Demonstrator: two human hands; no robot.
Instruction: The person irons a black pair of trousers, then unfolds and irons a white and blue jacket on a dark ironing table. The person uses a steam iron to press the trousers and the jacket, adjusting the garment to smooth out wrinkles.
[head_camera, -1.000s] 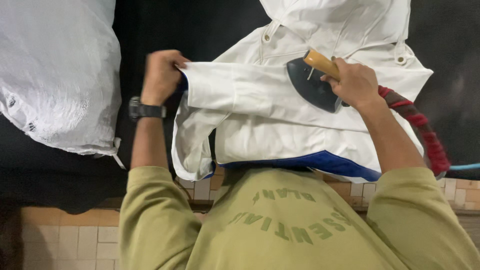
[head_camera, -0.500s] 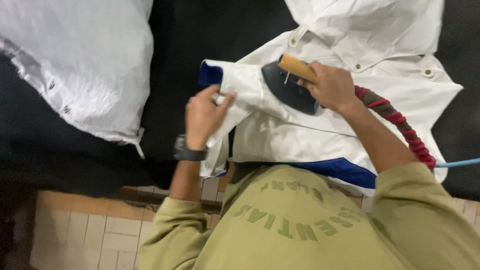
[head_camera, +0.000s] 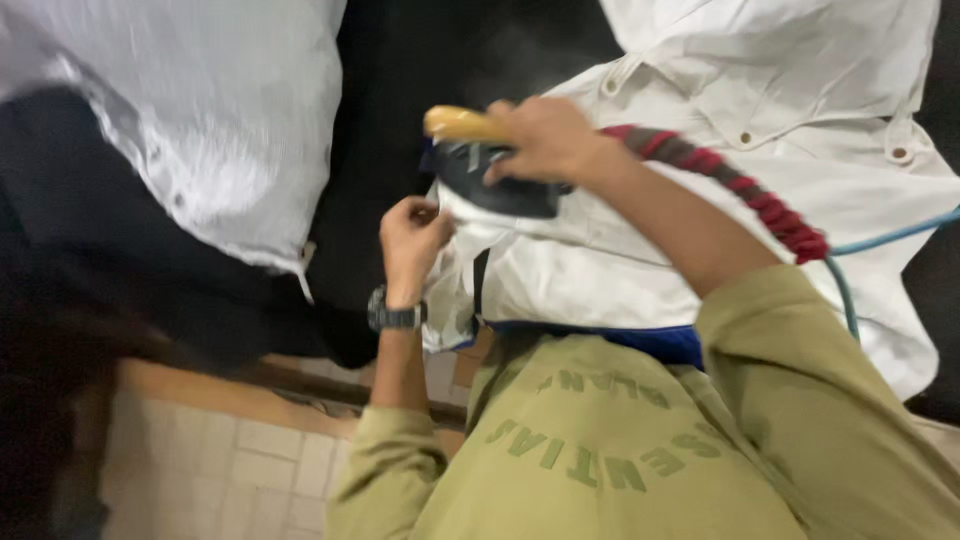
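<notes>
My right hand (head_camera: 545, 140) grips the iron (head_camera: 495, 180) by its yellow handle, pressing it on the white shirt (head_camera: 720, 200). My left hand (head_camera: 412, 240), with a watch (head_camera: 395, 318) on the wrist, pinches the shirt's edge just beside the iron. A white bag (head_camera: 190, 120) lies well apart on the dark table (head_camera: 400, 80).

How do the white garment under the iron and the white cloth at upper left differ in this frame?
The white garment lies spread with buttons and seams showing; the white cloth at upper left is a bunched, wrinkled heap with no buttons visible. The garment is pressed by the iron in the right hand and pinched by the left hand; the cloth lies untouched. Both are white and rest on the dark surface.
</notes>
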